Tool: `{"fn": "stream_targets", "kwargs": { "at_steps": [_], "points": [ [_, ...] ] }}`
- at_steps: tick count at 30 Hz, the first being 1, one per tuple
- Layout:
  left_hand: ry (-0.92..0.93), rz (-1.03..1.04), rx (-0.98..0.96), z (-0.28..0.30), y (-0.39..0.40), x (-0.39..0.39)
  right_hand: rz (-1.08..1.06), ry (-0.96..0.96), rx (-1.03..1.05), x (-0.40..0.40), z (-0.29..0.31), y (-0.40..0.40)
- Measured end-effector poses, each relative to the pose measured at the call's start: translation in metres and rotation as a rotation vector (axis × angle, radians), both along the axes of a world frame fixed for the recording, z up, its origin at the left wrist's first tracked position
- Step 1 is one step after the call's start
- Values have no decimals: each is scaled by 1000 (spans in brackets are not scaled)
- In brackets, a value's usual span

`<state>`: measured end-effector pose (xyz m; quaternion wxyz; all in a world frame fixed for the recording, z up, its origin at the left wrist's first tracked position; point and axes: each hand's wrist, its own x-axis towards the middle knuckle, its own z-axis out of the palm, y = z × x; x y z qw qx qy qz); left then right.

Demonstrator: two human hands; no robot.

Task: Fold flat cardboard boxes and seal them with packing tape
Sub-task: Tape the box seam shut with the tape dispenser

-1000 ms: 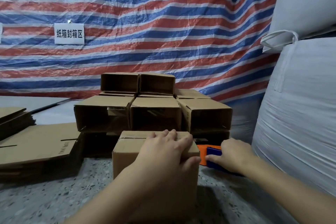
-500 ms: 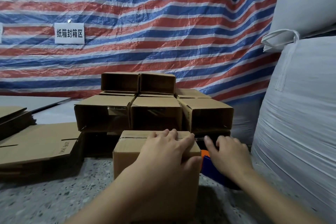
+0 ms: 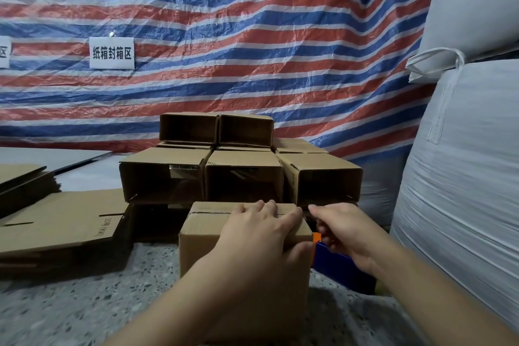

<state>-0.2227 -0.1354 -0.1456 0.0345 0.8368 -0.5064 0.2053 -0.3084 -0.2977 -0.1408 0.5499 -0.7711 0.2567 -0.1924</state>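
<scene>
Pressing box point(image 3: 213, 236) top, left hand point(image 3: 261, 229) flat; right hand point(image 3: 346, 229) grasping tape dispenser point(image 3: 332, 257); sign point(image 3: 111, 53) "纸箱封箱区".

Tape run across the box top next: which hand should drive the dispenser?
Right. The right hand is already at the orange-and-blue tape dispenser beside the box; the left hand lies flat on its top, holding it steady.

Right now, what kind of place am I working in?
Probably a warehouse packing corner: a striped tarp as backdrop, a stack of folded cardboard boxes, flat box blanks and big white bulk sacks.
</scene>
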Motion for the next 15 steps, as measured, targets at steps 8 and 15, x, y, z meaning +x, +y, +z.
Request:
{"fn": "stream_targets", "kwargs": {
  "at_steps": [8,15],
  "points": [
    [-17,-7,-28,-2,2,-1,-32,-125,195,4,-31,28],
    [-20,-16,-62,-1,4,-3,-151,-288,21,5,-43,36]
  ]
}}
